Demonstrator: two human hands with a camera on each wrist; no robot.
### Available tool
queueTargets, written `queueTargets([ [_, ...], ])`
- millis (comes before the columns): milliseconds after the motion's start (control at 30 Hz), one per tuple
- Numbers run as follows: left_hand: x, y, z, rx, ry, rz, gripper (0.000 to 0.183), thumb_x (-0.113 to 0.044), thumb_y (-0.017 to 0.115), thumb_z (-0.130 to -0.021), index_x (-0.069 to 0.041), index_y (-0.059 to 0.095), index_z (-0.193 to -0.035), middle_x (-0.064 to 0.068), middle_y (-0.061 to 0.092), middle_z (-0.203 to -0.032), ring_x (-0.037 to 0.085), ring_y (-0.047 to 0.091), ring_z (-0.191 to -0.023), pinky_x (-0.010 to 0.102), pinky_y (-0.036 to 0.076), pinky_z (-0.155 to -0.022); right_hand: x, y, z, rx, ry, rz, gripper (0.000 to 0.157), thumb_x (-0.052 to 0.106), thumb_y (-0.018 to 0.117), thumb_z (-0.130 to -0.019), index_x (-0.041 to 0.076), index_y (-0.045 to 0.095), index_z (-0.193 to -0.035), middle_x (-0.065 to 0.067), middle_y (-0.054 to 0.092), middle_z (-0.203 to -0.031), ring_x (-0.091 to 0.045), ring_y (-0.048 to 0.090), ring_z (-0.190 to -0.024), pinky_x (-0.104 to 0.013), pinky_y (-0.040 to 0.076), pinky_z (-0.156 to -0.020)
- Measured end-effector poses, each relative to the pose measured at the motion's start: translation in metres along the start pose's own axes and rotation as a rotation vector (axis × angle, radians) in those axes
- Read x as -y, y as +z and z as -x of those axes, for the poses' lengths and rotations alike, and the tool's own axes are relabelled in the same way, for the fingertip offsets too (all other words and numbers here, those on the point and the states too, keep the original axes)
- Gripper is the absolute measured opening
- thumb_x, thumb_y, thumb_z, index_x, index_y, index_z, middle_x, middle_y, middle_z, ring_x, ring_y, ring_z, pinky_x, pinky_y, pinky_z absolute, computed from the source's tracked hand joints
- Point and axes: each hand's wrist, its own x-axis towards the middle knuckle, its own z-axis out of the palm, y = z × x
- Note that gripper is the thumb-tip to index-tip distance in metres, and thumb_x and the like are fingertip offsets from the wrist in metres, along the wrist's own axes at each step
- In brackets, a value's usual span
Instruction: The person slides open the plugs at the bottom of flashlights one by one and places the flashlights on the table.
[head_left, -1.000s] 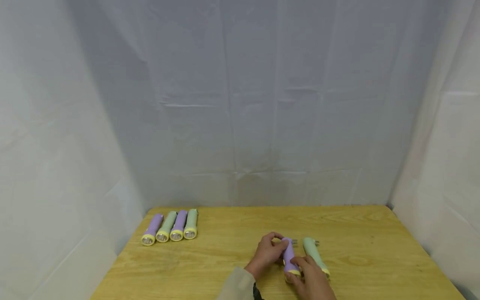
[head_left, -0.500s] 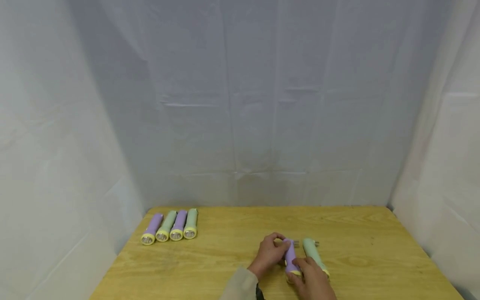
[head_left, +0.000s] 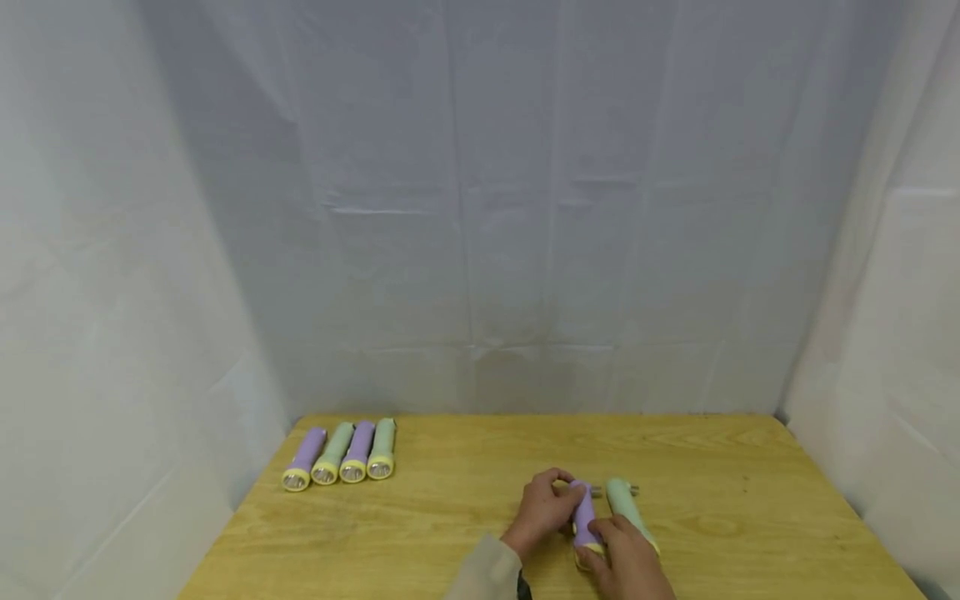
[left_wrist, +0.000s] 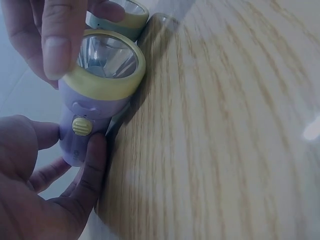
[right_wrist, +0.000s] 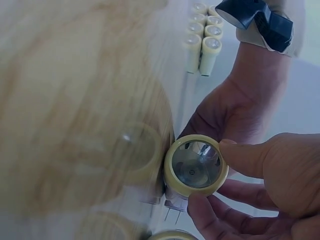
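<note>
A purple flashlight (head_left: 583, 518) with a yellow head ring lies on the table, its lens toward the person. My left hand (head_left: 542, 510) pinches its far end between thumb and fingers. At the lens end, the thumb and fingertips of my right hand (head_left: 628, 560) grip the yellow ring. Metal plug prongs (head_left: 597, 492) stick out rightward from the purple flashlight's far end. In the left wrist view, its yellow slide switch (left_wrist: 82, 126) faces the left hand. Just to the right lies a green flashlight (head_left: 624, 502), its head partly hidden by the right hand, with prongs also out.
Several flashlights in a row, alternating purple (head_left: 307, 450) and green (head_left: 334, 448), lie at the table's back left, lenses toward the person. The wooden table (head_left: 465, 454) is bounded by pale hanging sheets (head_left: 480, 250) at the back and both sides.
Both hands have shifted the purple flashlight slightly rightward, closer to the green one. Their hold on it stays the same, and the row at back left has not moved.
</note>
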Motion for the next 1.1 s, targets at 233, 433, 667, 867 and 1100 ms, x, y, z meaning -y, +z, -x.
queueTargets([
  [233,-0.001,0.003,0.000,-0.006,0.010,0.008,0.023,-0.024,0.067,-0.098,-0.005,0.067,-0.111,0.002,0.065,-0.062,0.009,0.054,-0.045,0.023,0.049,-0.045,-0.001,-0.002,-0.001,-0.003,-0.009,0.013,0.030,0.023,0.081,-0.086,0.005,0.071,-0.108,-0.008,0.067,-0.108,-0.023,0.065,-0.094,-0.043,0.057,-0.079],
  [433,-0.004,0.004,-0.001,-0.018,-0.003,-0.012,0.024,-0.026,0.067,-0.098,-0.006,0.067,-0.111,0.004,0.066,-0.063,0.009,0.056,-0.045,0.024,0.050,-0.045,-0.001,-0.005,0.000,-0.031,0.000,0.023,0.027,0.021,0.080,-0.086,0.005,0.072,-0.106,-0.007,0.067,-0.105,-0.022,0.065,-0.093,-0.043,0.057,-0.079],
  [667,-0.005,0.006,-0.001,-0.025,-0.006,-0.018,0.023,-0.025,0.068,-0.097,-0.006,0.067,-0.110,0.005,0.068,-0.066,0.012,0.061,-0.049,0.028,0.054,-0.047,-0.002,-0.007,-0.001,-0.006,0.012,0.036,0.025,0.021,0.080,-0.087,0.005,0.072,-0.105,-0.008,0.068,-0.103,-0.021,0.065,-0.090,-0.043,0.056,-0.075],
  [867,-0.008,0.008,-0.001,-0.019,-0.029,-0.026,0.023,-0.027,0.068,-0.098,-0.008,0.067,-0.110,0.005,0.067,-0.068,0.012,0.062,-0.051,0.029,0.055,-0.048,-0.005,-0.007,-0.002,0.003,0.024,0.045,0.025,0.022,0.079,-0.087,0.006,0.072,-0.105,-0.007,0.067,-0.102,-0.020,0.064,-0.090,-0.042,0.056,-0.076],
  [1100,-0.007,0.011,-0.003,-0.015,-0.032,-0.022,0.024,-0.027,0.069,-0.097,-0.007,0.067,-0.112,0.005,0.070,-0.071,0.012,0.063,-0.053,0.030,0.057,-0.050,-0.007,-0.009,-0.002,0.004,0.013,0.065,0.025,0.022,0.079,-0.087,0.005,0.072,-0.104,-0.007,0.068,-0.102,-0.021,0.064,-0.092,-0.044,0.056,-0.077],
])
